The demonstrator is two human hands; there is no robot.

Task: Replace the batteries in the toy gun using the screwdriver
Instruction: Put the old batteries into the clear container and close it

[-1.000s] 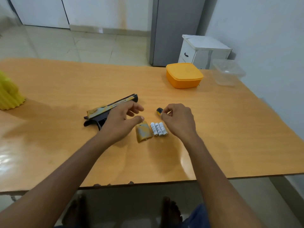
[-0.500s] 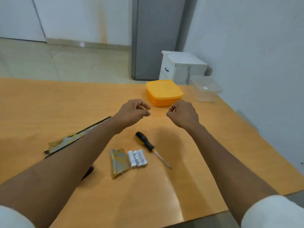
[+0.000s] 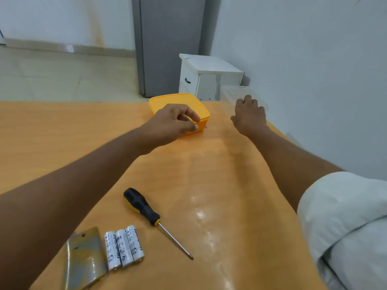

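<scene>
Nearest, behind both outstretched forearms, the desk (image 3: 209,174) carries the loose parts. A camouflage-patterned battery cover (image 3: 84,258) lies flat just under the left forearm, well back from the left hand (image 3: 171,122). Touching its right edge, three white batteries (image 3: 124,246) lie side by side, touching one another, their ends pointing away from the person. Just to their right, the screwdriver (image 3: 146,208) rests on the desk, its black-and-yellow handle toward the hands and its metal shaft running back to a tip near the right arm's side. Neither hand touches any of these. The toy gun itself cannot be seen; the left forearm covers the stretch of desk where it might lie.

Farther out, the left hand is at the near right corner of the orange lidded container (image 3: 180,105), thumb and curled fingers pinching the lid's edge there. To the right of it and apart from it, the right hand (image 3: 250,116) reaches forward with fingers relaxed and spread, holding nothing, its fingertips over the near rim of a clear plastic container (image 3: 232,92); whether they touch it cannot be told. A rolled white sleeve (image 3: 345,216) covers the right upper arm.

Beyond the desk's far edge stand a small white cabinet (image 3: 209,78) and a grey fridge (image 3: 167,42) against the wall.
</scene>
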